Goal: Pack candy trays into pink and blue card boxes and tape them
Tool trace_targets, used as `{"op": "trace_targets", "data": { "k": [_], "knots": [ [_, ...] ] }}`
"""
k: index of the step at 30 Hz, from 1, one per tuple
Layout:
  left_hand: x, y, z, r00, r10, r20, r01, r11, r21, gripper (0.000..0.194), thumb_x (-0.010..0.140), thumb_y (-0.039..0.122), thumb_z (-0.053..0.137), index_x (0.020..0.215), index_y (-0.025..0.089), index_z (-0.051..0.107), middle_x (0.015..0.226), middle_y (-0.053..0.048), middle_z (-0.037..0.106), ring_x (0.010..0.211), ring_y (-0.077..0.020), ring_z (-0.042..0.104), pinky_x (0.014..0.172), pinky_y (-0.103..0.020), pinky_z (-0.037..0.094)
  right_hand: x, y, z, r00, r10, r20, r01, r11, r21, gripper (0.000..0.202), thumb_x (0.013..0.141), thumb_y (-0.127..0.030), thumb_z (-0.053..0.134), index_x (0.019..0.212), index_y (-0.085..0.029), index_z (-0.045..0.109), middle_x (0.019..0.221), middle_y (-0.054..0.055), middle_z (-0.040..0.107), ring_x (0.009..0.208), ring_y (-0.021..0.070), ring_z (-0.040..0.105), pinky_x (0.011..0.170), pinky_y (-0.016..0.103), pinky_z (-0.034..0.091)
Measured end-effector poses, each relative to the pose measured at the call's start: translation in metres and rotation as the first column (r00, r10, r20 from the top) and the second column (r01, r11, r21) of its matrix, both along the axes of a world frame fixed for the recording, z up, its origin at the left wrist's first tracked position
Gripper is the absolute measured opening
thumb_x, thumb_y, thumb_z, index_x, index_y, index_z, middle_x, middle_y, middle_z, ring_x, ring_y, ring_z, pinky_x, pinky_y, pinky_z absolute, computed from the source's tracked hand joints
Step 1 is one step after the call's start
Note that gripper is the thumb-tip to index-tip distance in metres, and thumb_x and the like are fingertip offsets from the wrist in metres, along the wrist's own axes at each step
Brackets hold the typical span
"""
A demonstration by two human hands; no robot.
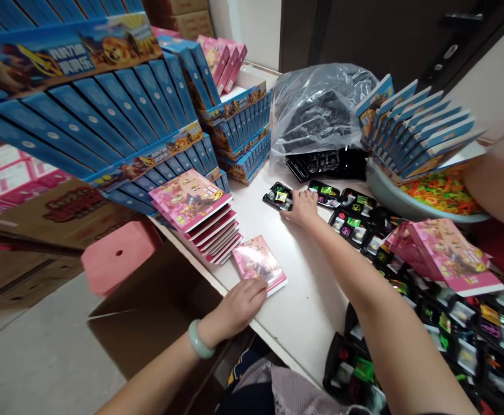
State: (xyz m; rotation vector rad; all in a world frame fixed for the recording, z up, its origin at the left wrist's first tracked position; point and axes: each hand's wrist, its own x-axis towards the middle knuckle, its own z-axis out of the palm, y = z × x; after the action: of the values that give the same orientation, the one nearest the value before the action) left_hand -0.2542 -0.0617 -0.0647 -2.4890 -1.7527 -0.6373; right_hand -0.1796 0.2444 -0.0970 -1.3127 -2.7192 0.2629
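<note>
1 light, stiff-looking tray [279, 196] is gripped, rightly by its edge, by right hand [304, 206]; left hand's [242, 302] grip on box [258, 259] cannot be told.

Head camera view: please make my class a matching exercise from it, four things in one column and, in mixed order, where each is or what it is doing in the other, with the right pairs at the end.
Column one
1. Left hand
2. Right hand
3. Basin
4. Clear plastic bag

Column two
A. Has black trays showing through it
B. Touches a single pink box lying flat
C. Contains loose orange, yellow and green pieces
D. Is at one end of a small filled tray

Right pairs: 1-B, 2-D, 3-C, 4-A
</note>
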Motion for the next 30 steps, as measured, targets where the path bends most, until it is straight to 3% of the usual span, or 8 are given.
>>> {"op": "trace_targets", "data": {
  "k": [4, 9, 13, 16, 19, 23, 27, 30],
  "knots": [
    [0.012, 0.000, -0.004, 1.000, 0.026, -0.001, -0.026, 0.999, -0.046, 0.023, 0.088, 0.005, 0.041, 0.100, 0.014, 0.058, 0.106, -0.014, 0.068, 0.094, -0.0228, 0.066, 0.080, -0.039, 0.060, 0.027, -0.044, 0.007, 0.997, 0.050, 0.062, -0.051, 0.999, 0.014, 0.075, 0.074, -0.057, 0.061, 0.131, -0.011, 0.048, 0.120, 0.022, 0.061, 0.121, 0.0399, 0.045, 0.109, 0.057, 0.016],
    [0.022, -0.011, 0.005, 0.994, -0.062, 0.091, 0.070, 0.993, -0.090, 0.016, 0.088, 0.009, 0.044, 0.097, 0.016, 0.056, 0.105, -0.013, 0.067, 0.096, -0.0221, 0.065, 0.080, -0.037, 0.060, 0.079, -0.104, 0.018, 0.985, 0.055, 0.163, -0.050, 0.998, -0.037, 0.075, 0.078, -0.061, 0.058, 0.133, -0.011, 0.049, 0.117, 0.023, 0.063, 0.121, 0.0401, 0.047, 0.110, 0.060, 0.014],
    [0.030, -0.022, 0.001, 0.994, -0.069, 0.089, 0.080, 0.989, -0.123, 0.021, 0.087, 0.008, 0.043, 0.103, 0.015, 0.055, 0.105, -0.013, 0.066, 0.096, -0.0228, 0.064, 0.081, -0.039, 0.059, 0.110, -0.134, 0.025, 0.983, 0.054, 0.174, -0.034, 0.993, -0.114, 0.085, 0.077, -0.059, 0.064, 0.144, -0.011, 0.040, 0.140, 0.026, 0.048, 0.135, 0.0455, 0.033, 0.110, 0.063, 0.015],
    [0.037, -0.025, -0.007, 0.997, -0.041, 0.072, 0.051, 0.990, -0.134, 0.023, 0.084, 0.005, 0.042, 0.103, 0.013, 0.054, 0.103, -0.014, 0.064, 0.096, -0.0235, 0.063, 0.081, -0.040, 0.058, 0.116, -0.137, 0.025, 0.969, 0.241, 0.053, -0.233, 0.964, -0.126, 0.084, 0.074, -0.054, 0.071, 0.146, -0.022, 0.040, 0.155, 0.018, 0.031, 0.143, 0.0444, 0.020, 0.112, 0.061, 0.016],
    [0.042, -0.023, -0.013, 0.999, -0.014, 0.035, 0.018, 0.989, -0.146, 0.019, 0.083, 0.005, 0.044, 0.096, 0.013, 0.054, 0.099, -0.014, 0.063, 0.093, -0.0240, 0.062, 0.079, -0.040, 0.057, 0.113, -0.129, 0.020, 0.903, 0.429, -0.013, -0.427, 0.897, -0.116, 0.071, 0.078, -0.047, 0.071, 0.142, -0.032, 0.046, 0.157, 0.011, 0.029, 0.145, 0.0428, 0.015, 0.112, 0.061, 0.017],
    [0.047, -0.018, -0.015, 0.999, 0.028, 0.038, -0.021, 0.982, -0.190, 0.012, 0.086, 0.009, 0.044, 0.090, 0.015, 0.053, 0.095, -0.012, 0.061, 0.089, -0.0224, 0.061, 0.078, -0.039, 0.056, 0.111, -0.123, 0.008, 0.899, 0.438, -0.026, -0.437, 0.889, -0.140, 0.056, 0.085, -0.038, 0.063, 0.139, -0.033, 0.050, 0.156, 0.011, 0.031, 0.142, 0.0422, 0.021, 0.108, 0.061, 0.024],
    [0.047, -0.015, -0.013, 0.994, 0.035, 0.103, -0.012, 0.976, -0.217, 0.009, 0.088, 0.011, 0.044, 0.088, 0.016, 0.052, 0.095, -0.010, 0.059, 0.087, -0.0200, 0.061, 0.077, -0.037, 0.056, 0.114, -0.125, 0.001, 0.923, 0.376, -0.079, -0.383, 0.917, -0.114, 0.068, 0.083, -0.037, 0.063, 0.146, -0.028, 0.041, 0.157, 0.013, 0.028, 0.143, 0.0410, 0.020, 0.110, 0.060, 0.023],
    [0.045, -0.013, -0.010, 0.987, 0.033, 0.154, -0.002, 0.980, -0.199, 0.010, 0.090, 0.012, 0.043, 0.090, 0.016, 0.052, 0.098, -0.011, 0.060, 0.090, -0.0197, 0.061, 0.078, -0.036, 0.056, 0.114, -0.126, 0.001, 0.936, 0.343, -0.083, -0.351, 0.928, -0.125, 0.066, 0.082, -0.040, 0.063, 0.144, -0.029, 0.044, 0.157, 0.012, 0.027, 0.142, 0.0436, 0.018, 0.109, 0.065, 0.021]
  ]
}}
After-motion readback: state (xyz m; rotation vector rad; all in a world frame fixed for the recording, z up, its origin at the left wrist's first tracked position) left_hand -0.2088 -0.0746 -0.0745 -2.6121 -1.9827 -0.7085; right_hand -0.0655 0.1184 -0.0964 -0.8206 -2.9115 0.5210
